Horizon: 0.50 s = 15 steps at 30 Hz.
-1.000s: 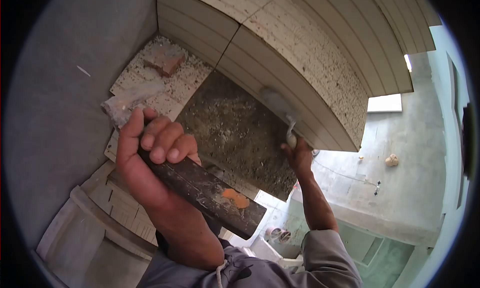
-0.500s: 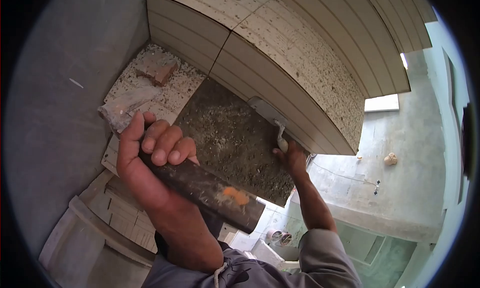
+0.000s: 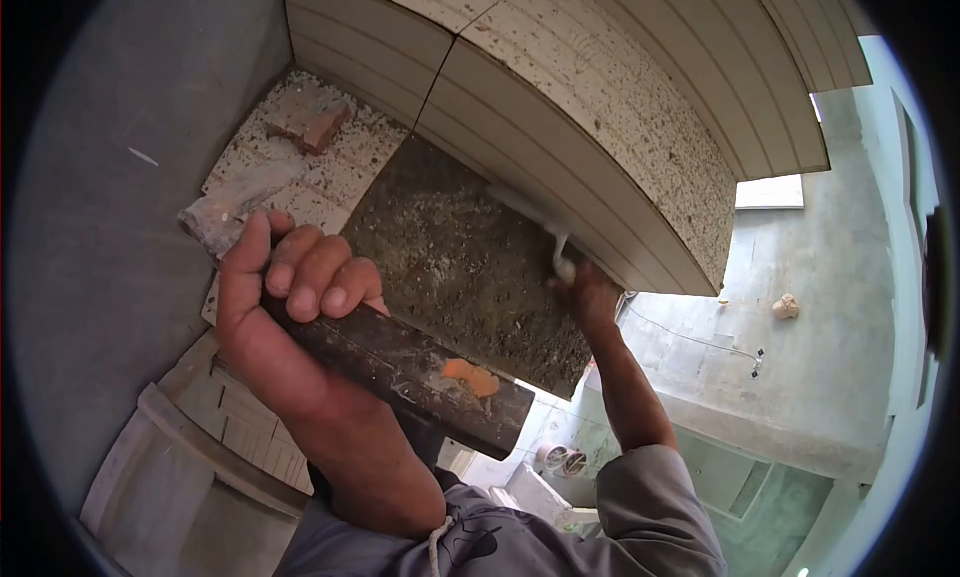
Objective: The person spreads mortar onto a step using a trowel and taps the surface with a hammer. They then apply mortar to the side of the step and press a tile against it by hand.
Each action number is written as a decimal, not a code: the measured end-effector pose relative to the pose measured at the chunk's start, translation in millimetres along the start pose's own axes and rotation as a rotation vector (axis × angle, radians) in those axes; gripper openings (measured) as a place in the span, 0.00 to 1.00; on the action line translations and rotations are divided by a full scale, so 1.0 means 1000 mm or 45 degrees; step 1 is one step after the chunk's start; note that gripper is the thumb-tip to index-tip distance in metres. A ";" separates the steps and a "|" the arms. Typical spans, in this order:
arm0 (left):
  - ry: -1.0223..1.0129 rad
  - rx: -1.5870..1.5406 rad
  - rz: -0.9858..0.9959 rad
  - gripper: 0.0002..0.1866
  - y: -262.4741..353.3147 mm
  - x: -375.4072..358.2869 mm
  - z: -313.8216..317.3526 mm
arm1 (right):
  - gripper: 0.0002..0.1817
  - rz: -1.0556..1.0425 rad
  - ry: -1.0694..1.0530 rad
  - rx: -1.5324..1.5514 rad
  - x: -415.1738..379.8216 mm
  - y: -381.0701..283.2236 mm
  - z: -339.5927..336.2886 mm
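So here the left hand (image 3: pixel 290 307) is wrapped tight around a dark wooden handle (image 3: pixel 420 372), fingers curled over the top and thumb up along the side. The handle runs from the fist down toward the lower right and has an orange smear (image 3: pixel 472 377) near its free end. Past the fist, up to the left, the head end (image 3: pixel 235 209) of the tool pokes out, caked in pale dried mortar, can't really make out its shape.

The right hand (image 3: pixel 590 299) is out at arm's length, closed on the grip of a trowel (image 3: pixel 535 222). The blade is blurry but it sits right at the seam where the dark mortar bed (image 3: pixel 465 267) meets the bottom edge of the tiled wall (image 3: pixel 560 107). The mortar bed is a rough, gritty grey-brown patch lying between the two hands, right under the pale speckled, ribbed tiles.

Off to the upper left of the mortar there's a speckled floor tile (image 3: pixel 340 167) already down in the corner, with a chunk of brick (image 3: pixel 308 117) sitting on it. A plain grey wall (image 3: pixel 110 227) fills the left side. Lower down you can see the grey sleeves (image 3: pixel 640 507) and, well below on the right, a concrete slab (image 3: pixel 800 367) with a small pale lump (image 3: pixel 786 306) on it
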<state>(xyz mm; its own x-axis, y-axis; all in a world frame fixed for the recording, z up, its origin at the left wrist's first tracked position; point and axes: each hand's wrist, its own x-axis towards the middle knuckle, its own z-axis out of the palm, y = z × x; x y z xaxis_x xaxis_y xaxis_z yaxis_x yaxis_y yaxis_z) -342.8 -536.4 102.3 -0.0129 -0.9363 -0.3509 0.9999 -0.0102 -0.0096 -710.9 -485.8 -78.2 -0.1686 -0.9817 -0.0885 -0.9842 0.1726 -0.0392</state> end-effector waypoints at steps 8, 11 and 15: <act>-0.049 -0.049 -0.035 0.08 0.001 0.001 0.001 | 0.30 -0.077 0.108 0.094 -0.005 0.015 0.007; -0.032 -0.014 0.019 0.08 0.003 0.005 0.000 | 0.30 -0.160 0.146 0.063 0.001 0.010 -0.008; -0.053 -0.078 -0.053 0.08 0.002 0.003 -0.003 | 0.29 -0.021 0.014 0.138 -0.018 0.034 -0.002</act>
<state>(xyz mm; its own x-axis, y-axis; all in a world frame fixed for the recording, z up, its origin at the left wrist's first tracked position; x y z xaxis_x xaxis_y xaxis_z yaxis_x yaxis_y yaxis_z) -340.7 -538.5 98.8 -0.0530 -0.9493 -0.3097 0.9963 -0.0292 -0.0808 -741.3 -462.2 -76.0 -0.1538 -0.9852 -0.0761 -0.9754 0.1637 -0.1478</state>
